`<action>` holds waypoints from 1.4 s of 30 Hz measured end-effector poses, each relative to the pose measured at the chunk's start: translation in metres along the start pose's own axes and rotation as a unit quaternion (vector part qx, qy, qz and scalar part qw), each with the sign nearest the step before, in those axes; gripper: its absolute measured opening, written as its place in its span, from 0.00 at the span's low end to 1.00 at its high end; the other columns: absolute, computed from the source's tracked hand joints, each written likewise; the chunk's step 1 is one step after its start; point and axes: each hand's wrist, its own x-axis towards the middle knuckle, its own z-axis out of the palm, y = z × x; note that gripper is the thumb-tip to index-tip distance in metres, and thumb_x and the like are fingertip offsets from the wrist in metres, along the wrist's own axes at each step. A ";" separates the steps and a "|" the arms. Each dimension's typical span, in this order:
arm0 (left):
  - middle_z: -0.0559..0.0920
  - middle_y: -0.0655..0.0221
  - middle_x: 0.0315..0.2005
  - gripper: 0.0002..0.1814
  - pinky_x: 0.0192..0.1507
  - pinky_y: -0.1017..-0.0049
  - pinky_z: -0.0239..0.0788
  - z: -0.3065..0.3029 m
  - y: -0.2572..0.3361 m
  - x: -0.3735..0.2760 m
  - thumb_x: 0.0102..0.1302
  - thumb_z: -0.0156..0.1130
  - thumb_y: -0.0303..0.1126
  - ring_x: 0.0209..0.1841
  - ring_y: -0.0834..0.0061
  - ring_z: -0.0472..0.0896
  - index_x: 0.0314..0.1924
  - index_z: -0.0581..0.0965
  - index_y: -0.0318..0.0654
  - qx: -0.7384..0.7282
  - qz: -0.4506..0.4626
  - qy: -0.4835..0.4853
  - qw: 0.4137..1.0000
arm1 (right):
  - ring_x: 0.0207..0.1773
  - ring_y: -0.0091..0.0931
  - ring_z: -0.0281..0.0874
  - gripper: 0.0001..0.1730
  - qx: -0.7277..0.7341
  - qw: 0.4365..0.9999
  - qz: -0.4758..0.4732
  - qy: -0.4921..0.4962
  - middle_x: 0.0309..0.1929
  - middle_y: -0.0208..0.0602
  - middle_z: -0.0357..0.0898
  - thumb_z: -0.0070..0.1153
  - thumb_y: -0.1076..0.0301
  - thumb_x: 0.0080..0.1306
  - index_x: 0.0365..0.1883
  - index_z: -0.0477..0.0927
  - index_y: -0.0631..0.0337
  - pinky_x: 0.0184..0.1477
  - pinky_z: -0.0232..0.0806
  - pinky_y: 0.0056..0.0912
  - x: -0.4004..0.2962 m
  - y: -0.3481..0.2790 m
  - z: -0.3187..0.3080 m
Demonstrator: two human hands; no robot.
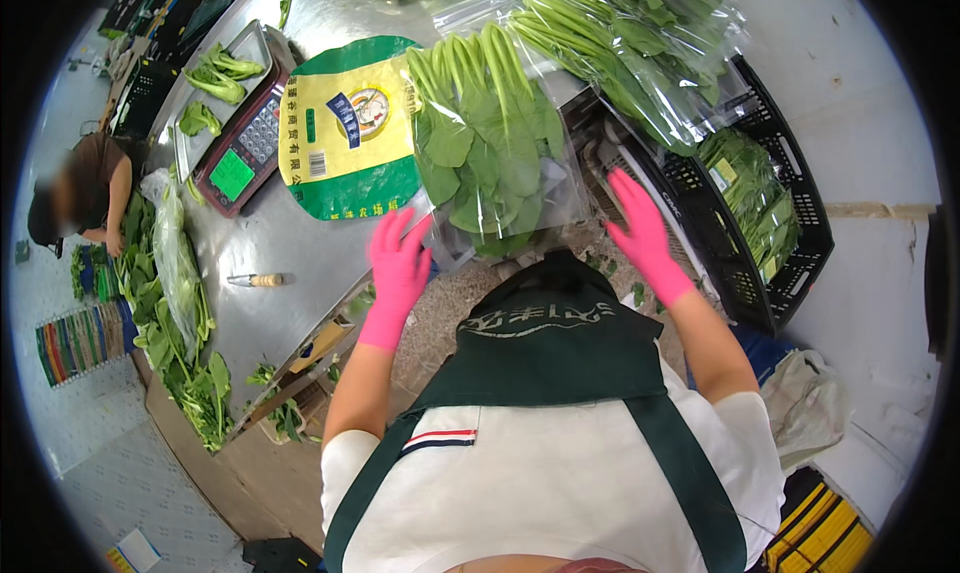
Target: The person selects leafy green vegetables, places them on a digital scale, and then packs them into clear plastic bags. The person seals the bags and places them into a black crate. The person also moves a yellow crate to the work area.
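A clear plastic bag of leafy greens (pixel 480 145) lies at the table's front edge, stems pointing away from me and leaves hanging over the edge. My left hand (pixel 397 265), in a pink glove, is by the bag's lower left corner with its fingers spread. Whether the fingertips touch the film, I cannot tell. To the right of the bag, my right hand (pixel 646 235), gloved in pink too, is held open and apart from it. Under the bag's left side is a flat green and yellow printed sack (pixel 352 175). More bagged greens (pixel 622 55) lie at the back right.
Several loose greens rest on the pan of a digital scale (pixel 244 149) at the left. A wooden-handled knife (pixel 255 280) lies on the metal table (pixel 292 243). Unbagged greens (pixel 161 333) line the left edge, near another person (pixel 97 183). A black crate (pixel 802 190) holds packed greens.
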 end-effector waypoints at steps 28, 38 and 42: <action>0.82 0.61 0.35 0.16 0.42 0.73 0.69 -0.062 -0.004 0.163 0.67 0.48 0.36 0.36 0.72 0.79 0.36 0.79 0.30 -0.095 -0.088 0.183 0.975 | 0.38 0.23 0.75 0.10 0.325 0.933 -0.135 0.074 0.39 0.34 0.79 0.49 0.69 0.64 0.39 0.80 0.64 0.41 0.67 0.24 0.189 -0.044 -0.061; 0.80 0.66 0.31 0.18 0.40 0.78 0.66 -0.044 -0.142 0.263 0.60 0.61 0.39 0.35 0.77 0.76 0.40 0.77 0.29 -0.148 -0.283 0.217 0.922 | 0.44 0.36 0.69 0.35 -0.190 0.972 -0.134 -0.022 0.42 0.39 0.69 0.60 0.68 0.47 0.57 0.68 0.54 0.41 0.67 0.37 0.184 0.079 -0.030; 0.76 0.60 0.42 0.23 0.47 0.68 0.64 -0.001 -0.047 0.237 0.55 0.63 0.33 0.43 0.68 0.73 0.50 0.71 0.31 -0.178 -0.184 0.209 0.944 | 0.38 0.36 0.71 0.31 -0.032 0.995 -0.098 -0.009 0.35 0.38 0.71 0.55 0.73 0.46 0.54 0.71 0.57 0.39 0.67 0.32 0.218 0.076 -0.023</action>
